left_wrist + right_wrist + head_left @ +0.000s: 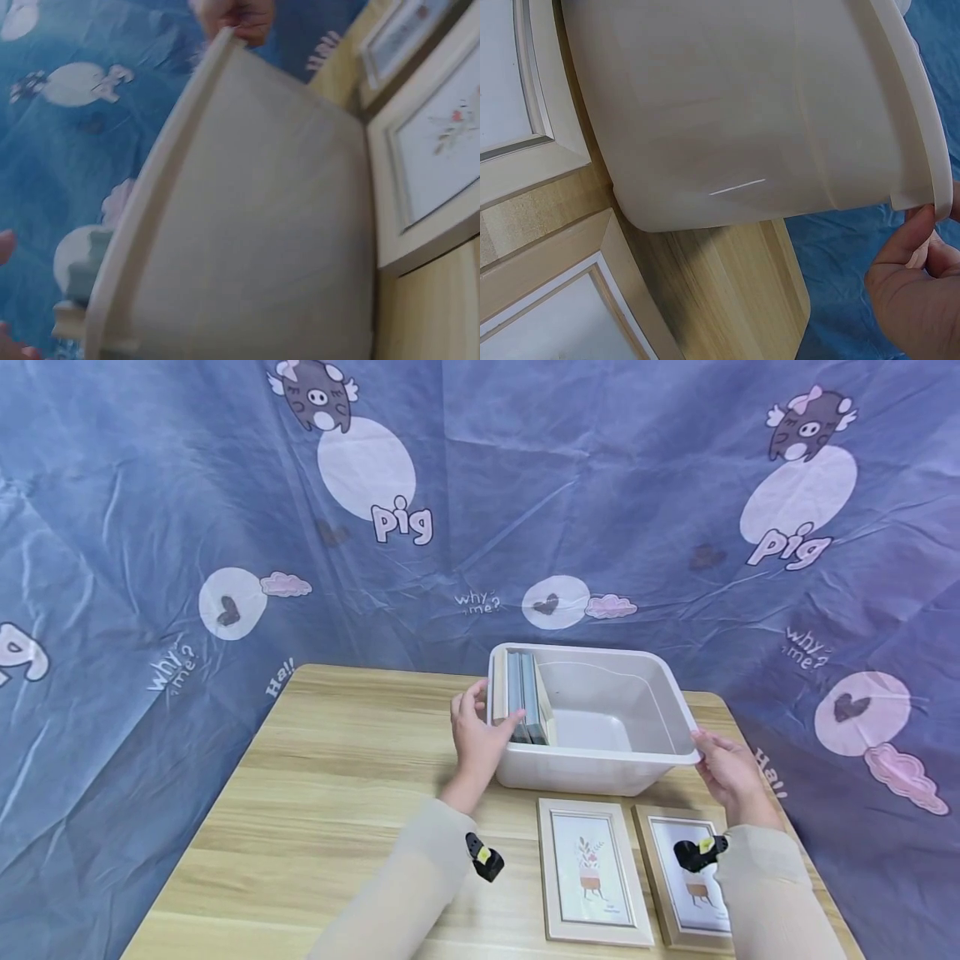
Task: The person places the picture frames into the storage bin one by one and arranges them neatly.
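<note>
We are seeing one white bin right of the view's centre, standing on one counter; inside its left end, four frames are standing upright. Our left hand is holding its fingers spread there; our right hand is pinching the rim. Two framed pictures are lying lower right.

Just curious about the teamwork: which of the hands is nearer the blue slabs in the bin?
Left. The left hand is beside the blue slabs, at their end of the bin; the right hand grips the rim at the opposite end.
</note>
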### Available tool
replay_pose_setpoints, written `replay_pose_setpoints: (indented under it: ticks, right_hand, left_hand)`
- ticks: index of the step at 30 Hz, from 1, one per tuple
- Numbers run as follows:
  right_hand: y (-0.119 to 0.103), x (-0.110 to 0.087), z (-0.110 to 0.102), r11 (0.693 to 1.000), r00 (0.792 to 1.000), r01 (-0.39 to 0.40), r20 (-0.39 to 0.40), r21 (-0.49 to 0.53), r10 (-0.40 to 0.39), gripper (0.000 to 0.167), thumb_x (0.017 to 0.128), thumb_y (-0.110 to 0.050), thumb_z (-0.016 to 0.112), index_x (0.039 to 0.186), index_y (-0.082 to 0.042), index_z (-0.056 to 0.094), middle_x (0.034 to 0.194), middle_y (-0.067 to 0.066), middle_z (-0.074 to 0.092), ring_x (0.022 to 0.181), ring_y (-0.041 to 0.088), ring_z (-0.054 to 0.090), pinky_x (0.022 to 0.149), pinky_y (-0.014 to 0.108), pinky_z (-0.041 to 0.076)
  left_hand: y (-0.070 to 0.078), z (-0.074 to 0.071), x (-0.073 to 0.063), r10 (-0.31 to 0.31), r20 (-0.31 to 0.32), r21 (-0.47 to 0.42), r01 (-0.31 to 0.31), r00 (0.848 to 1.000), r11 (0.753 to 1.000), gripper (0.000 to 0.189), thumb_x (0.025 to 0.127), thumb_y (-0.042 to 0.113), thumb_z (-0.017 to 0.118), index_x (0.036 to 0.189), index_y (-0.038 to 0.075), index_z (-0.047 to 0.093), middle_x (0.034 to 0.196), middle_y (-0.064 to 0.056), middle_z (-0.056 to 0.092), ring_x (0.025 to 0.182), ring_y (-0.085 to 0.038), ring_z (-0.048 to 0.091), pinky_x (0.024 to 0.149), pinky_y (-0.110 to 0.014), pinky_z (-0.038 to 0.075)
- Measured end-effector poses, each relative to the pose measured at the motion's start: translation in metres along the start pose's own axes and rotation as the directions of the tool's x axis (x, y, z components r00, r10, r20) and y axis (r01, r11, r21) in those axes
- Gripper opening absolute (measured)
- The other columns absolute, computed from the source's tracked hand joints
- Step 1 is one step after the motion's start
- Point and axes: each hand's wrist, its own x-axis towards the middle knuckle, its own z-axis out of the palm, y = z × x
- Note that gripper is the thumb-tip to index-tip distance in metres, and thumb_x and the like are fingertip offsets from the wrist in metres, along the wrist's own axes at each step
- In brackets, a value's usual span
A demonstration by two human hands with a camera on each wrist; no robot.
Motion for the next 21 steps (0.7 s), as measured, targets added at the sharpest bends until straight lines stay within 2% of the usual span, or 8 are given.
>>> replay_pose_setpoints:
  ticks: [2, 3, 6, 9, 14, 16, 21]
  right_hand:
    - [0.0, 0.0, 0.0, 1.0, 1.0, 0.0, 0.004, 0.005, 0.0, 0.028, 0.096, -0.014, 0.054, 0.075, -0.025, 0.068, 0.08, -0.01, 0.059, 0.071, 0.002, 0.053, 0.062, 0.012, 0.049]
    - [0.0, 0.0, 0.0, 1.0, 1.0, 0.0, 0.006, 0.004, 0.0, 0.028, 0.096, -0.014, 0.054, 0.075, -0.025, 0.068, 0.08, -0.01, 0.059, 0.072, 0.002, 0.053, 0.062, 0.012, 0.049]
    - [-0.001, 0.001, -0.001, 1.0, 1.0, -0.001, 0.005, -0.002, 0.001, 0.027, 0.096, -0.015, 0.054, 0.075, -0.025, 0.067, 0.082, -0.01, 0.059, 0.073, 0.002, 0.053, 0.063, 0.012, 0.049]
    - [-0.001, 0.001, 0.0, 1.0, 1.0, -0.006, -0.007, -0.004, 0.006, 0.025, 0.096, -0.016, 0.055, 0.076, -0.026, 0.067, 0.083, -0.01, 0.058, 0.074, 0.002, 0.053, 0.064, 0.012, 0.049]
    - [-0.003, -0.001, 0.002, 1.0, 1.0, -0.01, -0.01, -0.009, 0.01, 0.025, 0.095, -0.016, 0.056, 0.076, -0.027, 0.068, 0.084, -0.01, 0.057, 0.074, 0.002, 0.052, 0.063, 0.012, 0.049]
    - [-0.003, -0.001, 0.003, 1.0, 1.0, -0.011, -0.006, -0.012, 0.01, 0.026, 0.096, -0.016, 0.055, 0.076, -0.028, 0.068, 0.084, -0.011, 0.058, 0.075, 0.002, 0.052, 0.063, 0.012, 0.049]
    - [-0.003, -0.001, 0.003, 1.0, 1.0, -0.009, -0.006, -0.014, 0.009, 0.029, 0.096, -0.015, 0.053, 0.075, -0.029, 0.068, 0.083, -0.011, 0.057, 0.075, 0.002, 0.052, 0.063, 0.011, 0.049]
  left_hand:
    - [0.0, -0.006, 0.006, -0.073, 0.086, 0.002, 0.074, 0.994, 0.997, 0.073, 0.066, 0.016, 0.086, 0.13, 0.004, 0.053, 0.123, -0.015, 0.044, 0.105, -0.029, 0.048, 0.089, -0.039, 0.046]
    - [-0.001, -0.009, 0.009, -0.11, 0.135, 0.005, 0.11, 0.985, 0.994, 0.075, 0.067, 0.016, 0.086, 0.132, 0.005, 0.051, 0.126, -0.015, 0.043, 0.108, -0.029, 0.047, 0.091, -0.039, 0.046]
    - [-0.003, -0.018, 0.018, -0.205, 0.278, 0.013, 0.21, 0.938, 0.978, 0.08, 0.07, 0.013, 0.084, 0.139, 0.006, 0.046, 0.134, -0.018, 0.038, 0.116, -0.032, 0.044, 0.094, -0.04, 0.046]
    - [-0.009, -0.026, 0.026, -0.269, 0.39, 0.009, 0.288, 0.881, 0.958, 0.083, 0.072, 0.009, 0.082, 0.143, 0.006, 0.041, 0.14, -0.02, 0.035, 0.123, -0.035, 0.041, 0.096, -0.042, 0.046]
    - [-0.018, -0.034, 0.035, -0.317, 0.508, -0.031, 0.385, 0.801, 0.923, 0.084, 0.074, -0.001, 0.077, 0.145, -0.001, 0.033, 0.142, -0.023, 0.038, 0.126, -0.039, 0.041, 0.1, -0.043, 0.043]
    - [-0.021, -0.035, 0.037, -0.332, 0.54, -0.067, 0.433, 0.774, 0.899, 0.083, 0.075, -0.007, 0.074, 0.145, -0.004, 0.03, 0.14, -0.025, 0.039, 0.125, -0.039, 0.043, 0.097, -0.041, 0.046]
    - [-0.025, -0.037, 0.04, -0.365, 0.59, -0.126, 0.529, 0.72, 0.839, 0.081, 0.076, -0.015, 0.067, 0.146, -0.006, 0.026, 0.136, -0.027, 0.041, 0.121, -0.038, 0.047, 0.087, -0.034, 0.053]
